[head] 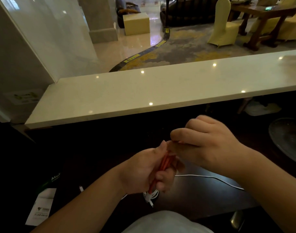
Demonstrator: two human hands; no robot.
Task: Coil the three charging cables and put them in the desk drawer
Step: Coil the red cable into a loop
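Head view shows my left hand [144,172] gripping the half-coiled orange cable [164,163] while my right hand [209,145] pinches its end above the dark desk [202,197], a white cable [211,178] lying loose toward the near edge, no drawer visible.

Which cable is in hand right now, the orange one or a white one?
The orange cable: the left hand grips its folded strands while the right hand pinches near the top. The white cable lies loose on the dark desk.
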